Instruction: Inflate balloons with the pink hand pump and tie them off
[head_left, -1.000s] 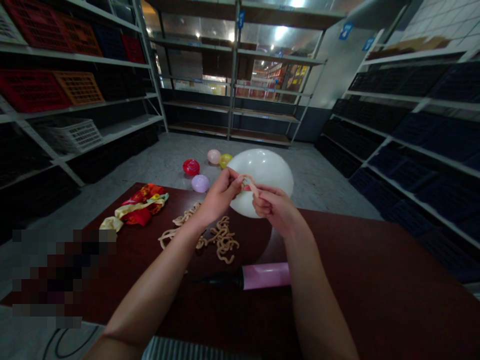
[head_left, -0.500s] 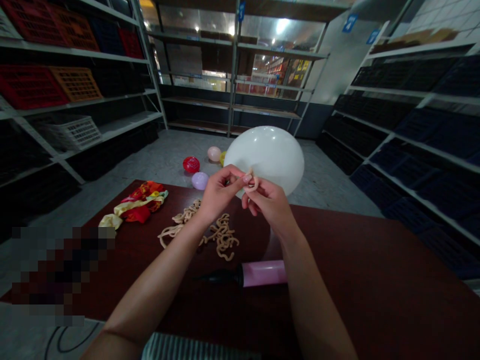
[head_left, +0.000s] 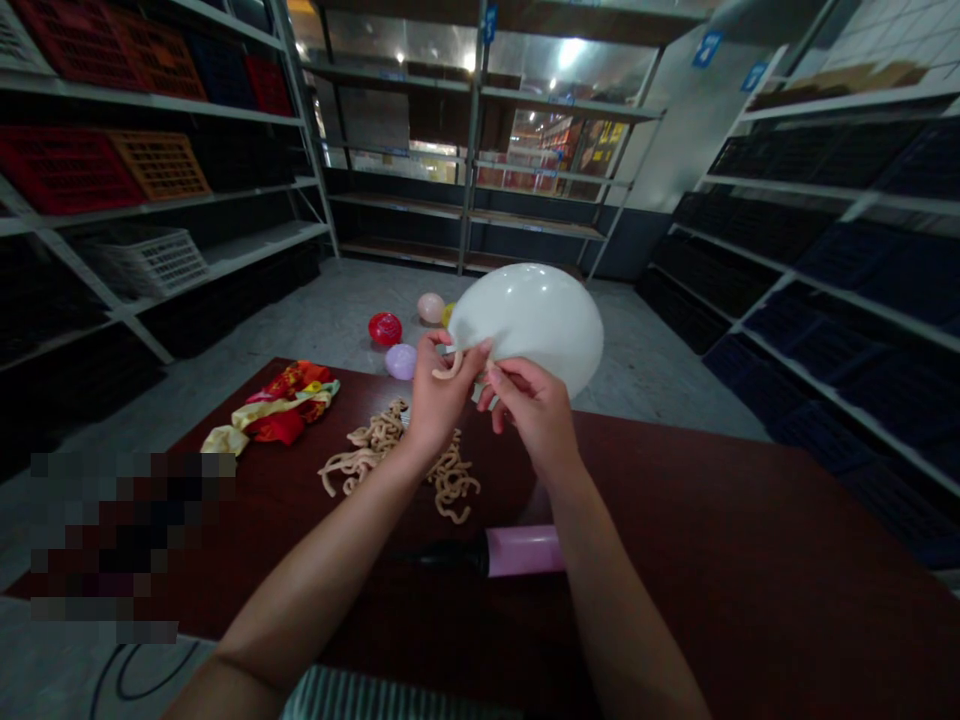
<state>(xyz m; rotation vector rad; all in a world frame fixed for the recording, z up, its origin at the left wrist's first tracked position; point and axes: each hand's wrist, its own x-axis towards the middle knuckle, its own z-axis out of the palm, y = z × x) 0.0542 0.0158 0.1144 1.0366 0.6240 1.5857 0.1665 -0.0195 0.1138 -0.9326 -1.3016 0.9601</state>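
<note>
An inflated white balloon is just beyond my fingers, its neck hidden by them. My left hand is closed in a pinch, with a curved piece of tan cord lying across its fingers. Thumb and forefinger of my right hand pinch a tan end close to the left fingertips; its other fingers curl loosely. Below the hands on the table lies a heap of similar tan cords. A pink hand pump with a black nozzle lies nearer, partly behind my right forearm.
Red, yellow and orange deflated balloons lie on the table's left side. Past the far edge, a red balloon, a lilac balloon and a pink balloon rest on the floor. Shelves with crates stand around.
The cord loop between my hands has opened out; the cord now hangs across my left fingers. My hands have shifted slightly, and the white balloon sits a little lower.
</note>
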